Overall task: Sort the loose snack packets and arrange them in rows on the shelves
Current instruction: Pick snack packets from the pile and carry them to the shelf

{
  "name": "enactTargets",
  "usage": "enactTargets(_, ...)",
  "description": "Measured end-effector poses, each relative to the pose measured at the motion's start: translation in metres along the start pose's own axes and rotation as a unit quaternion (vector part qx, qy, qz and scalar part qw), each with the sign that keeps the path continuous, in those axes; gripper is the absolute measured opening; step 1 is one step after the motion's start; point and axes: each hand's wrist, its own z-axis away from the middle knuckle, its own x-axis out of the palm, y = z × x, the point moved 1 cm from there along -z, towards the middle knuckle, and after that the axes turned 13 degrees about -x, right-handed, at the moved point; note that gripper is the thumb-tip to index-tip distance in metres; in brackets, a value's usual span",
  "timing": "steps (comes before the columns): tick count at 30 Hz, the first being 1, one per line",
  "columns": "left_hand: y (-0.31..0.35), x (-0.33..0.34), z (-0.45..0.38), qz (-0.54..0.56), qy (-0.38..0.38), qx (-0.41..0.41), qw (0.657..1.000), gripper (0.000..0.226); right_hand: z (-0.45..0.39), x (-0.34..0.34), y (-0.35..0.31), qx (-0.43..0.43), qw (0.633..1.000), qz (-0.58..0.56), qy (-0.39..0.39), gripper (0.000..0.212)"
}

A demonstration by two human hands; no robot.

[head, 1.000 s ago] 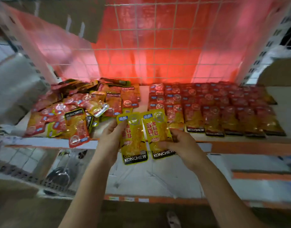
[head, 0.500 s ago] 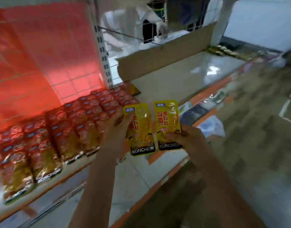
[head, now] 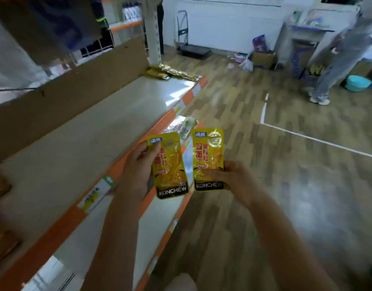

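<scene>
Head view gives me the long pale shelf (head: 80, 143) first, running off to the left with its orange front edge and a cardboard back wall (head: 71, 85); at its far end lies a small heap of gold packets (head: 172, 73). Over the shelf's front edge I hold two yellow snack packets, upright and just apart. My left hand (head: 138, 173) grips the left packet (head: 170, 166) along its left side, thumb curled over the top corner. My right hand (head: 233, 177) pinches the right packet (head: 209, 158) low down, thumb across the face just above the dark printed band, fingers hidden behind. I judge these pouches light, soft and glossy, so likely slippery; a flat pinch near a sealed edge should hold best.
</scene>
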Motion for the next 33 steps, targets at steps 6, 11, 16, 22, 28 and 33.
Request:
enactTargets(6, 0.008, 0.063, -0.087, -0.035, -0.043, -0.001, 0.998, 0.017, -0.080, -0.051, 0.008, -0.002, 0.999, -0.011, 0.035, 0.013)
enactTargets(11, 0.031, 0.102, -0.171, -0.056, -0.044, 0.009, 0.997, 0.013, -0.170, -0.082, 0.001, -0.012, 0.999, -0.021, 0.031, 0.014)
enactTargets(16, 0.057, 0.124, -0.249, -0.086, -0.051, 0.006, 0.995, 0.016, -0.259, -0.101, -0.010, -0.017, 0.999, -0.034, 0.014, 0.013)
enactTargets(22, 0.072, 0.142, -0.315, -0.099, 0.002, -0.007, 0.995, 0.017, -0.342, -0.118, -0.008, 0.011, 0.999, -0.045, -0.025, 0.024)
enactTargets(28, 0.091, 0.153, -0.387, -0.059, 0.105, -0.012, 0.993, 0.013, -0.456, -0.131, -0.011, 0.015, 0.993, 0.005, -0.119, 0.028)
enactTargets(33, 0.110, 0.153, -0.440, -0.013, 0.225, -0.039, 0.973, 0.010, -0.554, -0.125, -0.026, 0.004, 0.965, 0.050, -0.258, 0.011)
